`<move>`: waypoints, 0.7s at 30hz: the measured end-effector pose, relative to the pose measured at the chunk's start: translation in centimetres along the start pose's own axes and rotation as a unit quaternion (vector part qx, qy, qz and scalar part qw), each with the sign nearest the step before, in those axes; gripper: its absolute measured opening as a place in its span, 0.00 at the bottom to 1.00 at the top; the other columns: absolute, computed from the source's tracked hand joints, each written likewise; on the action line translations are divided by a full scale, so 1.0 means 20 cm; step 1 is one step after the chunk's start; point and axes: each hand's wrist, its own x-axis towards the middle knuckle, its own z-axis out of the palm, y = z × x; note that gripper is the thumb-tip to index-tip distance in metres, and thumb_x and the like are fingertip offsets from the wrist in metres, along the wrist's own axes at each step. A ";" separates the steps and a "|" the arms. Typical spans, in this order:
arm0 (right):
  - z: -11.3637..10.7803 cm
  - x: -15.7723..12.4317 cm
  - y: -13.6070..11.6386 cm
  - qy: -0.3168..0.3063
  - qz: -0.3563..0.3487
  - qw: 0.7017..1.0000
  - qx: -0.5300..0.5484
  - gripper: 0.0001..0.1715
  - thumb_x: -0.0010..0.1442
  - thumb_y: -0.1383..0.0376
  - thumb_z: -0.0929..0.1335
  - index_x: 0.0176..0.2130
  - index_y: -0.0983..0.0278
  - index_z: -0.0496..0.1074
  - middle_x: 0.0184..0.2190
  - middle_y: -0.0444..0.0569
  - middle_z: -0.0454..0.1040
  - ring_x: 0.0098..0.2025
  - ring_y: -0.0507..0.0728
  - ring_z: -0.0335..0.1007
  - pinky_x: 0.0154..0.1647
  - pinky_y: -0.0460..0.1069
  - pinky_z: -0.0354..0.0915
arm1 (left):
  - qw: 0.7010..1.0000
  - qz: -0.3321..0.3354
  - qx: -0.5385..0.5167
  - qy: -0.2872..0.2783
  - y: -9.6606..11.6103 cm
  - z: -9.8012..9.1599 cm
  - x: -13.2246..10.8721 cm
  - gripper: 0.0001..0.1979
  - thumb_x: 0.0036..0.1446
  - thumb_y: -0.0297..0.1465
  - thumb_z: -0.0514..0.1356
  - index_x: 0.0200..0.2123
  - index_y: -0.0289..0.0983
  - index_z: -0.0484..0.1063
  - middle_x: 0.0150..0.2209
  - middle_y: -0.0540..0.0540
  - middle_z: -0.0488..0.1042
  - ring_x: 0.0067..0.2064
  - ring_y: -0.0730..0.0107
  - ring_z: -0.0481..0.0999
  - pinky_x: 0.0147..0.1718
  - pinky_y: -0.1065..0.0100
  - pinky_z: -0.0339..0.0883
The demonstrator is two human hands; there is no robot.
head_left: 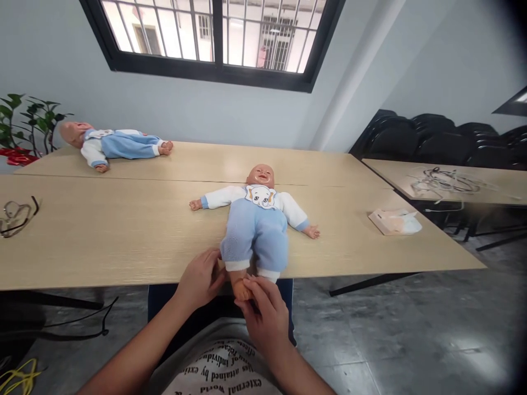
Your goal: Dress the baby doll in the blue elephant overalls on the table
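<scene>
A baby doll (pixel 257 225) lies on its back in the middle of the table, its head away from me and its legs at the near edge. It wears light blue trousers, white sleeves and a bib with an elephant face. My right hand (pixel 267 310) is closed around the doll's bare foot (pixel 242 289), which hangs past the table edge. Curled against the same leg near the white cuff is my left hand (pixel 201 278), its fingertips at the trouser fabric and partly hidden. The doll's other foot is behind my right hand.
A second baby doll (pixel 123 144) in similar clothes lies at the back left of the table (pixel 123 230). Glasses (pixel 18 216) are at the left edge, a tissue pack (pixel 395 221) at the right. Tangled cables (pixel 448 181) cover another table near stacked black chairs (pixel 391 137).
</scene>
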 end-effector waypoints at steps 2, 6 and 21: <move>-0.01 0.02 -0.03 0.006 0.023 1.000 0.014 0.20 0.68 0.63 0.72 0.58 0.57 0.73 0.48 0.55 0.79 0.49 0.62 0.82 0.49 0.56 0.82 | 1.000 -0.009 -0.008 0.008 0.02 0.03 0.01 0.05 0.62 0.28 0.57 0.42 0.39 0.68 0.38 0.43 0.76 0.40 0.58 0.77 0.39 0.59 0.72; -0.01 0.05 -0.06 0.020 0.054 0.998 0.021 0.18 0.68 0.63 0.72 0.57 0.55 0.74 0.47 0.54 0.79 0.47 0.62 0.82 0.47 0.56 0.82 | 0.998 -0.030 -0.016 0.053 0.07 0.09 0.03 0.07 0.62 0.24 0.53 0.35 0.40 0.68 0.33 0.44 0.75 0.36 0.60 0.77 0.36 0.61 0.70; 0.09 0.05 -0.10 -0.096 0.004 0.995 -0.024 0.10 0.66 0.66 0.73 0.48 0.62 0.74 0.43 0.51 0.80 0.46 0.61 0.77 0.51 0.58 0.73 | 0.995 0.097 0.003 0.032 0.01 0.14 -0.36 0.13 0.64 0.27 0.54 0.25 0.39 0.66 0.25 0.46 0.69 0.29 0.64 0.66 0.32 0.61 0.58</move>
